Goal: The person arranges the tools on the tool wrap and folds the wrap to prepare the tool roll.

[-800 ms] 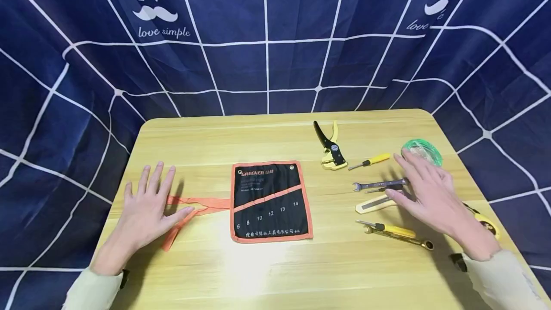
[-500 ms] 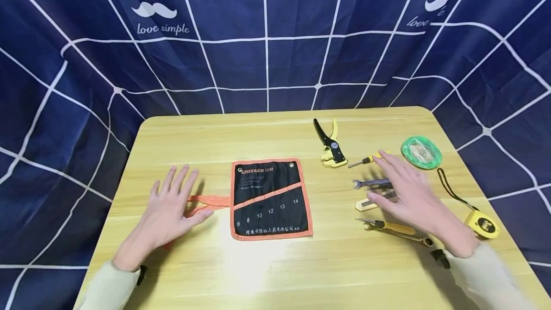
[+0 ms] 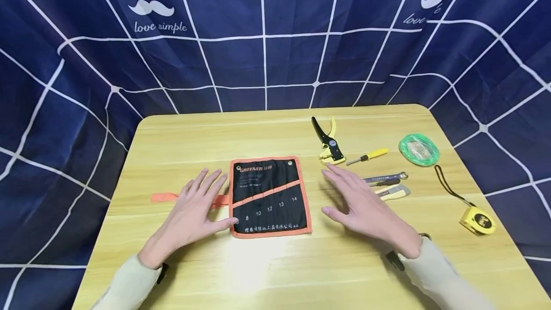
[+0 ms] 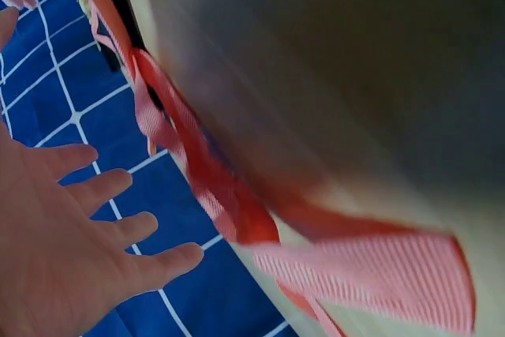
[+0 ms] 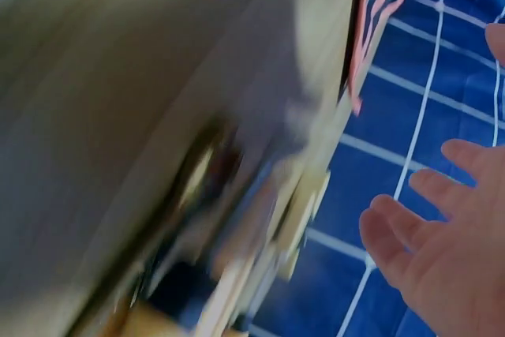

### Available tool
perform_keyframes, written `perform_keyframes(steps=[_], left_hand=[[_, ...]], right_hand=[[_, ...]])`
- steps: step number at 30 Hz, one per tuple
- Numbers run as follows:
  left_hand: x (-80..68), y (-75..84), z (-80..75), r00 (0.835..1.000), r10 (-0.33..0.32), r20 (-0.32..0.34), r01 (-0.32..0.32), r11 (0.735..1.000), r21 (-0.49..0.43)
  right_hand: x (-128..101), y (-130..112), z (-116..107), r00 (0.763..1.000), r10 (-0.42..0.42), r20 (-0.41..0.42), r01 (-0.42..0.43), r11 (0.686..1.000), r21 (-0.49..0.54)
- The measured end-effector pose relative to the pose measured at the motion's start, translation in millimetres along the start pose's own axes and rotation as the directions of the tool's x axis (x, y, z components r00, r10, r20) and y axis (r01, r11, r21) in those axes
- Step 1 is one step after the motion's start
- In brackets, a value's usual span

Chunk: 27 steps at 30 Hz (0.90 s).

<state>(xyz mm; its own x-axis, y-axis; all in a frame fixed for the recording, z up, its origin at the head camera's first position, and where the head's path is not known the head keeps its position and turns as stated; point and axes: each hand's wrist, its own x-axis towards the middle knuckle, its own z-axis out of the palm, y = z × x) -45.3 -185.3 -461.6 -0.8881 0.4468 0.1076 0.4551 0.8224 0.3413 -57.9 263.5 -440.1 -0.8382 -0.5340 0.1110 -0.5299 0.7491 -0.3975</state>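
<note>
Spreading flat and straight, the fingers of the left hand (image 3: 195, 210) fan out palm-down at the left edge of the black tool roll (image 3: 269, 197), the thumb tip at its orange-trimmed lower corner; the hand holds nothing, and it covers part of the orange tie strap (image 3: 165, 197) that trails leftward across the wooden table (image 3: 267, 133); its pale sleeve runs back toward the near-left edge. In the left wrist view the same hand (image 4: 71, 250) shows open and loosely splayed beside the blurred strap (image 4: 237, 219).

The right hand (image 3: 361, 207) also lies open and holds nothing, fingers extended and slightly parted, palm down, just right of the roll; whether it touches the table I cannot tell; its forearm angles in from the near-right. The right wrist view is blurred, showing only relaxed fingers (image 5: 418, 234).

The roll lies unrolled and flat at the table's centre, between the two hands. Beyond the right hand sit yellow-handled pliers (image 3: 329, 145), a small screwdriver (image 3: 368, 157), a wrench (image 3: 385, 176), a green coil (image 3: 419, 149) and a yellow tape measure (image 3: 478, 220).
</note>
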Motion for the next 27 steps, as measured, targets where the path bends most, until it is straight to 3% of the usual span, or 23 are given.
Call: perform_keyframes(steps=[10, 16, 23, 27], left_hand=[[8.0, 8.9, 12.0, 1.0, 0.025, 0.016, -0.024, 1.0, -0.007], [7.4, 11.2, 15.0, 0.997, 0.01, 0.076, -0.01, 1.0, 0.005], [4.6, 12.8, 19.4, 0.993, 0.032, 0.112, -0.039, 0.997, 0.063], [3.9, 12.6, 17.6, 0.987, 0.021, 0.161, -0.03, 0.998, 0.054]], right_hand=[[21.1, -39.1, 27.0, 0.99, 0.103, 0.1, -0.119, 0.979, 0.164], [33.6, -41.4, 39.7, 0.99, 0.028, 0.135, -0.051, 0.984, 0.169], [41.9, -30.7, 42.9, 0.971, 0.024, 0.237, -0.057, 0.989, 0.134], [43.5, -27.3, 42.5, 0.971, 0.034, 0.235, -0.056, 0.995, 0.086]])
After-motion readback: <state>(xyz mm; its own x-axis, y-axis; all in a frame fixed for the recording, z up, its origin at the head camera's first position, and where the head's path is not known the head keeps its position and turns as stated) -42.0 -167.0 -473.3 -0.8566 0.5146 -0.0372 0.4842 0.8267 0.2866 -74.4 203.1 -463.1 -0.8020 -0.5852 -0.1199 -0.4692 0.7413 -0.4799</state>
